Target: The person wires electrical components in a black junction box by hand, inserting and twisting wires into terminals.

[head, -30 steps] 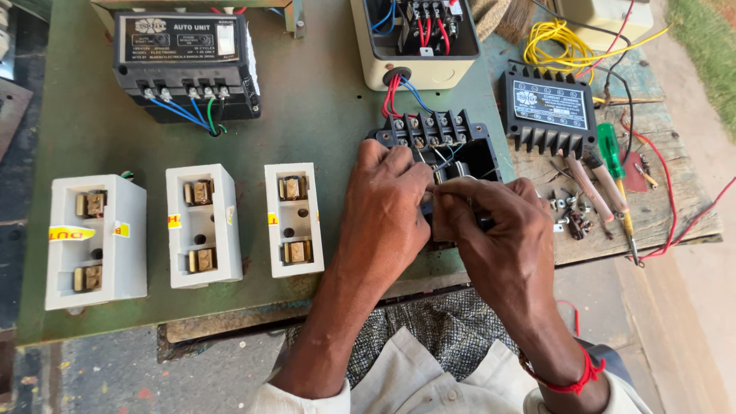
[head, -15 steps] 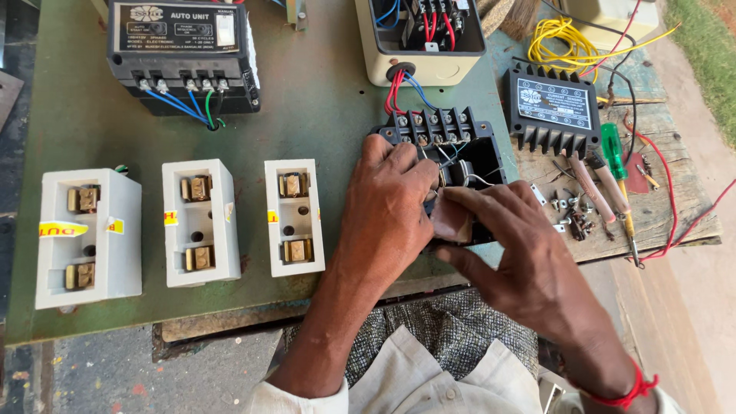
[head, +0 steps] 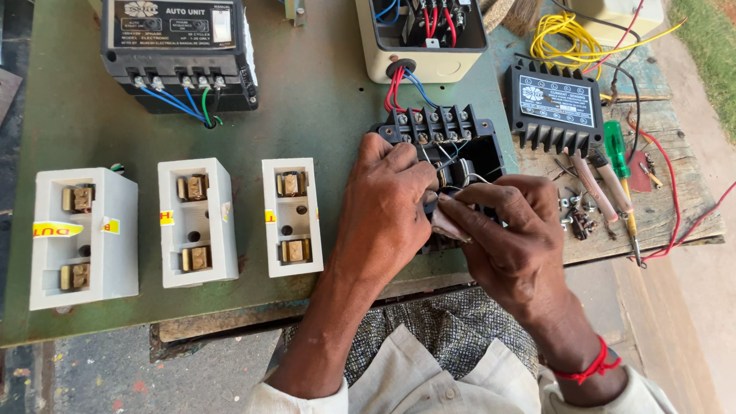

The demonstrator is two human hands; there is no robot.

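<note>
An open black electrical unit [head: 445, 130] with a row of screw terminals lies on the green table [head: 322, 107]. My left hand [head: 383, 211] rests on its near left side, fingers curled down into the housing. My right hand [head: 506, 238] pinches a small pale part [head: 446, 225] at the unit's near edge, among thin white wires. What lies under the hands inside the housing is hidden. Red and blue wires [head: 399, 84] run from the unit up into a cream box [head: 422, 38].
Three white fuse blocks [head: 84, 234] [head: 197, 222] [head: 291, 216] stand at the left. A black control unit [head: 180, 46] sits at the back left. A black lid [head: 556, 103], a green-handled screwdriver [head: 617, 153], loose screws [head: 575, 215], and yellow wire [head: 567, 34] lie on wooden boards at the right.
My right hand has shifted slightly at the unit's near edge and now pinches the pale part. The left hand stays on the housing. The view moved a little.
</note>
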